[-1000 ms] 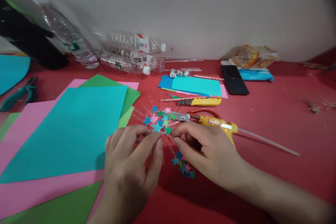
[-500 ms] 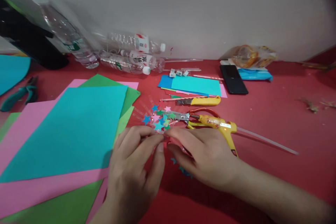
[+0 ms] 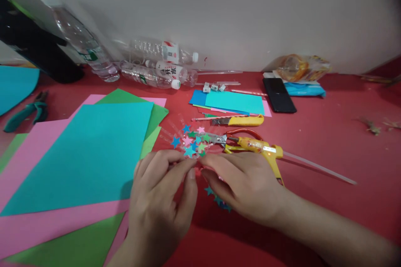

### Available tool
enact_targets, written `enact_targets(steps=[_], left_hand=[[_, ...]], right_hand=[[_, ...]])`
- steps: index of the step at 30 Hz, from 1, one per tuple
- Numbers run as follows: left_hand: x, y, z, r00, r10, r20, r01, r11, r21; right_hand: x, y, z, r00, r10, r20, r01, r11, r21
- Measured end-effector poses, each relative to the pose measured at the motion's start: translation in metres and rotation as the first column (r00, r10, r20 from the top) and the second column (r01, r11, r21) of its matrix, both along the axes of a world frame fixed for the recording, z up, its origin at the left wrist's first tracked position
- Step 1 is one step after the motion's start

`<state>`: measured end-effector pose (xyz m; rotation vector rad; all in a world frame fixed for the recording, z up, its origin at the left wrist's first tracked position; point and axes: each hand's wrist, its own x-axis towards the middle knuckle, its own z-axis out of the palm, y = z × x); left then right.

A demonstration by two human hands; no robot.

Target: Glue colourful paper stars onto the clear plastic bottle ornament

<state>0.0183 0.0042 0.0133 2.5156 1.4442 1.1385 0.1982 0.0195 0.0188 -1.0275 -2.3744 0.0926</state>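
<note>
A clear plastic piece with thin strips fanning out and several blue, pink and green paper stars [image 3: 189,151] stands in the middle. My left hand [image 3: 163,194] is closed at its near edge, thumb and fingers pinched together. From the right, my right hand [image 3: 241,179] pinches the same near edge, its fingertips close to the left ones. What exactly lies between the fingertips is partly hidden. Under my right hand more blue stars [image 3: 217,199] show on the red table. Just beyond it lie scissors [image 3: 219,138] and a yellow glue gun [image 3: 260,146] with a clear glue stick [image 3: 319,168].
Coloured paper sheets [image 3: 84,154] cover the left side, with pliers [image 3: 26,112] beside them. A yellow utility knife [image 3: 246,120], small paper pieces [image 3: 234,101] and a black phone [image 3: 280,95] lie farther back. Plastic bottles [image 3: 150,76] rest along the wall.
The view has shifted very slightly. Both hands stay at the plastic piece in nearly the same grip, and a little more of the blue stars shows beneath my right hand.
</note>
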Motion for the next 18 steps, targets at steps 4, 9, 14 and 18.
enact_targets(steps=[4, 9, 14, 18], left_hand=[[0.0017, 0.0003, 0.0002, 0.999, -0.020, 0.034, 0.020, 1.000, -0.001], [0.0020, 0.0001, 0.0009, 0.999, -0.008, 0.038, 0.008, 1.000, -0.003], [-0.0021, -0.0005, -0.0008, 1.000, 0.016, -0.019, -0.016, 1.000, 0.010], [-0.0050, -0.0021, -0.0010, 0.998, 0.034, -0.050, -0.033, 0.999, 0.033]], right_hand=[[0.0004, 0.0003, 0.0009, 1.000, 0.009, -0.007, -0.009, 1.000, 0.008], [0.0000, 0.0001, 0.0019, 1.000, 0.010, 0.001, -0.010, 1.000, 0.021], [-0.0002, 0.0001, 0.0005, 1.000, -0.005, 0.017, 0.004, 1.000, 0.030], [0.0003, 0.0003, -0.0006, 1.000, -0.006, 0.015, 0.005, 0.999, 0.039]])
